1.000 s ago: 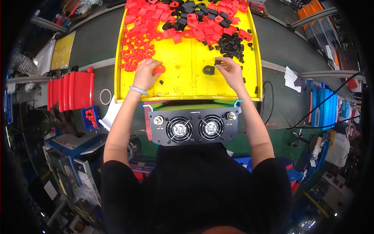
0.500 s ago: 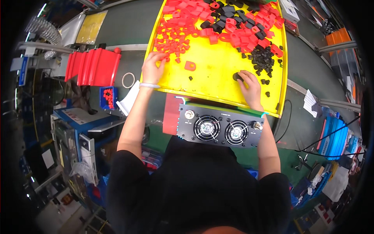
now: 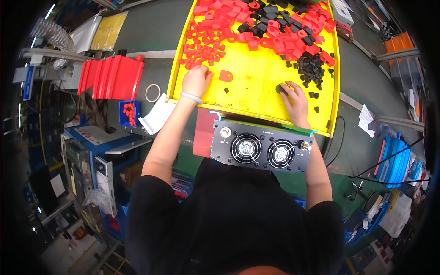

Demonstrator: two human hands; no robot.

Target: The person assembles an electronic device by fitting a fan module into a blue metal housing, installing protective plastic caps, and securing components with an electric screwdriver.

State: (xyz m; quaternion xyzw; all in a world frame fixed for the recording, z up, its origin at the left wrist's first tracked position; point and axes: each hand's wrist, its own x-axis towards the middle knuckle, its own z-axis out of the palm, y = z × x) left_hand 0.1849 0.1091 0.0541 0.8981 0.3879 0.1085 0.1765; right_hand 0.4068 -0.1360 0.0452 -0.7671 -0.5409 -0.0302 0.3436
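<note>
A yellow tray (image 3: 256, 98) lies before me, strewn with red and black plastic pieces. My left hand (image 3: 196, 81) is over its near left part, below the small red pieces (image 3: 204, 50), its fingers curled together; whatever they hold is hidden. A flat red piece with a hole (image 3: 225, 75) lies just right of it. My right hand (image 3: 297, 103) pinches a dark round cap-like piece (image 3: 280, 89) over the right half of the tray. At the tray's near edge stands a black metal box with two fans (image 3: 262, 149) and two terminals, partly in front of my right forearm.
Small black pieces (image 3: 311, 68) heap up at the right of the tray, larger red clips (image 3: 284, 43) behind them. Left of the tray are red ribbed housings (image 3: 110, 78), a blue bin (image 3: 130, 123) of small red parts, a tape ring (image 3: 153, 93) and white paper (image 3: 160, 114).
My left hand has moved right and slightly nearer, away from the small red pieces, and its fingers have curled in. My right hand still pinches the dark piece in nearly the same place.
</note>
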